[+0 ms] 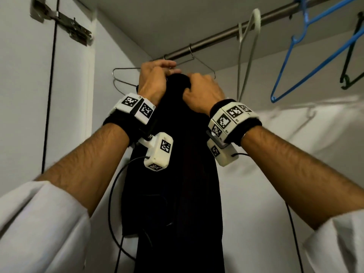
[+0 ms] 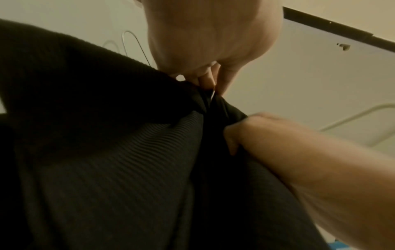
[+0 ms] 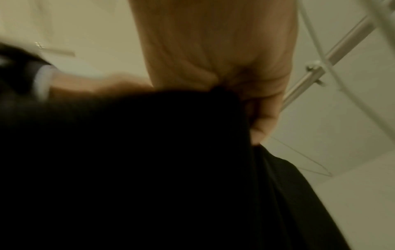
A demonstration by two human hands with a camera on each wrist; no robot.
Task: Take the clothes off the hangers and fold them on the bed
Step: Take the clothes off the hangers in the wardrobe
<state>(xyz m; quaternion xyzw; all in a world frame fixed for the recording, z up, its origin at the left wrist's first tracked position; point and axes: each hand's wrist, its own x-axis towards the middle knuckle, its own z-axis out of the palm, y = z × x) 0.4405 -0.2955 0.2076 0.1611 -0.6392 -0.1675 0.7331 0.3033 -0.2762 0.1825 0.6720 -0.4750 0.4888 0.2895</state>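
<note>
Head view shows both hands clenched on the black garment (image 1: 173,174) under the rail (image 1: 216,37) — left hand (image 1: 155,79) at the hanger neck, right hand (image 1: 202,93) bunching cloth — better to slide it off gently.

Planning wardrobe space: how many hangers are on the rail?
4: wire hanger by the black garment, white hanger beside it, blue hanger, dark hanger far right. Fabric may hide more.

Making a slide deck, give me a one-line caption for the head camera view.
Both hands, left hand and right hand, grip the top of a black garment hanging from a wire hanger on the closet rail.
</note>
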